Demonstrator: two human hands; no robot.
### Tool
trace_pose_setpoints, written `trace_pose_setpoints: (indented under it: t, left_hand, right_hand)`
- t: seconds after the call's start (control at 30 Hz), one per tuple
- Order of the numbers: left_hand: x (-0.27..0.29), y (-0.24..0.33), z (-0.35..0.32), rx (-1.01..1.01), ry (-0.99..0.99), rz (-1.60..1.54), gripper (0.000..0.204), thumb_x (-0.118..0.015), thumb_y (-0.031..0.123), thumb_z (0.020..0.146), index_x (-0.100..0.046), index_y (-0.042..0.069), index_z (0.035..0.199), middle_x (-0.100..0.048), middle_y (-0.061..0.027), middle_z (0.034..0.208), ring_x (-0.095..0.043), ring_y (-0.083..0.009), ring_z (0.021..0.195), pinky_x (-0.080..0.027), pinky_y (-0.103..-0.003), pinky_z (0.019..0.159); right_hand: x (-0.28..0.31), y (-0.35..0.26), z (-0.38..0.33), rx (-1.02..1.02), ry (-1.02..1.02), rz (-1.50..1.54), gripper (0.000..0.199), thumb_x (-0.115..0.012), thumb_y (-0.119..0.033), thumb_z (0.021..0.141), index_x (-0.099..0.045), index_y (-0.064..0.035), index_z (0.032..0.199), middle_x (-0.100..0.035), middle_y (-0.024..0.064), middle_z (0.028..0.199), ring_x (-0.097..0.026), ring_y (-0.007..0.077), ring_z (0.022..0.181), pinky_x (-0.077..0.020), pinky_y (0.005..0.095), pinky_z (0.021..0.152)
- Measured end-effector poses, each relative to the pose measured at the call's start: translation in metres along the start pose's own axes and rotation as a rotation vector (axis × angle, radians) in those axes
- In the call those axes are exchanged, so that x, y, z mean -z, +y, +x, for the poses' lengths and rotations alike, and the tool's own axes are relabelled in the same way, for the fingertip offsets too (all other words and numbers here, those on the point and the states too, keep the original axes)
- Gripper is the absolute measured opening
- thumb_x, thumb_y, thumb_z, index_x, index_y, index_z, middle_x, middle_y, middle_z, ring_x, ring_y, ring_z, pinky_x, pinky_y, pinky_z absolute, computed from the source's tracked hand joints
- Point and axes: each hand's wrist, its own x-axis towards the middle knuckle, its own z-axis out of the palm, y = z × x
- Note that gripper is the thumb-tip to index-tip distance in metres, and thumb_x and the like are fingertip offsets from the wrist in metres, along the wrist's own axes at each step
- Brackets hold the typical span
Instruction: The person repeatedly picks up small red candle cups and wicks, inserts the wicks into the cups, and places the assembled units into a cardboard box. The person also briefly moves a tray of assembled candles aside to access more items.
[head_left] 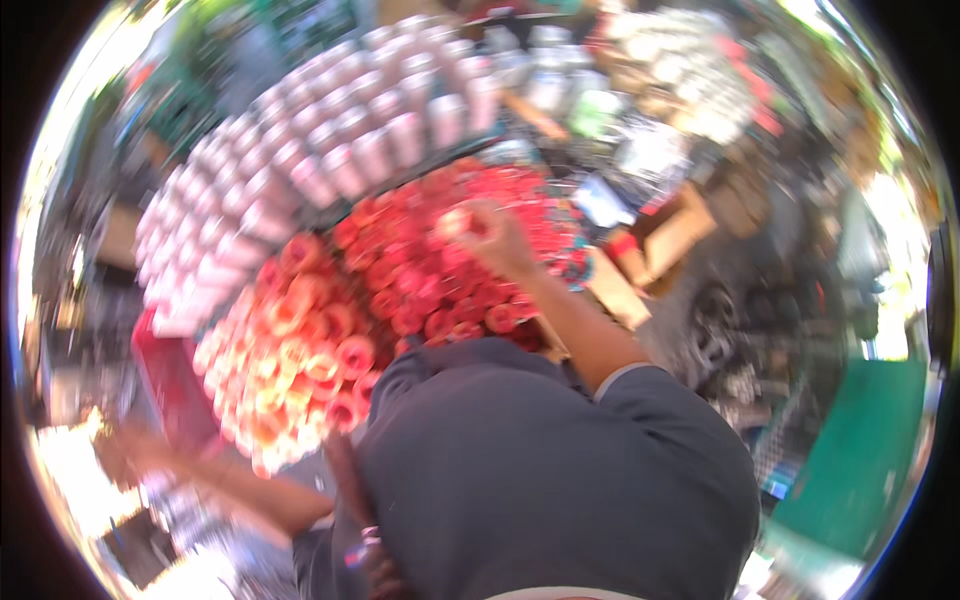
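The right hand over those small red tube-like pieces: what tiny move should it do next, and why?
Maybe lift the small round pinkish-red piece up gently: the bare right hand seems to have its fingers curled around it, and the small red tube-like pieces crowd close beneath. Blur hides how firm the grip is.

Hard daylight flares along the curved rim of an outdoor-looking work area, burning out the right edge point(890, 290) and the lower left point(75, 465). A broad green panel point(855, 455) slants across the lower right of the frame, near a dark, wheel-like round shape point(712, 322) on murky, cluttered ground point(740, 285). Blurred green shapes point(170, 110), too smeared to identify, fill the upper left, above a brown box-like form point(118, 232) at the left side. Open brown boxes point(682, 228) stand right of centre, backed by hazy dark clutter.
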Motion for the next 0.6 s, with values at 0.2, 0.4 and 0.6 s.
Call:
trace_pose_setpoints:
  t: [0.2,0.4,0.6]
  left_hand:
    - [-0.033,0.053,-0.067,0.049,-0.227,0.053,0.027,-0.052,0.025,0.090,-0.060,0.003,0.105,-0.061,-0.0148,0.102,-0.058,-0.0256,0.098,-0.045,-0.036,0.086]
    - [-0.029,0.060,-0.068,0.027,-0.261,0.042,0.027,-0.051,0.024,0.091,-0.057,0.003,0.107,-0.059,-0.0144,0.105,-0.056,-0.0253,0.100,-0.044,-0.036,0.087]
    - [-0.027,0.060,-0.070,0.025,-0.276,0.037,0.028,-0.051,0.022,0.091,-0.054,0.003,0.110,-0.057,-0.0140,0.108,-0.055,-0.0250,0.101,-0.044,-0.035,0.087]
  right_hand:
    - [-0.013,-0.002,-0.012,0.045,0.023,-0.013,0.038,-0.072,-0.021,0.072,-0.061,-0.0053,0.105,-0.059,0.0134,0.109,-0.054,0.0272,0.108,-0.0406,0.0352,0.095]
    - [-0.013,-0.014,-0.026,0.008,0.050,-0.029,0.041,-0.073,-0.019,0.074,-0.059,-0.0067,0.110,-0.057,0.0110,0.112,-0.053,0.0257,0.109,-0.0410,0.0350,0.096]
    - [-0.021,-0.020,-0.032,0.012,0.087,-0.045,0.039,-0.073,-0.019,0.074,-0.060,-0.0064,0.109,-0.058,0.0104,0.110,-0.054,0.0243,0.108,-0.0415,0.0348,0.095]
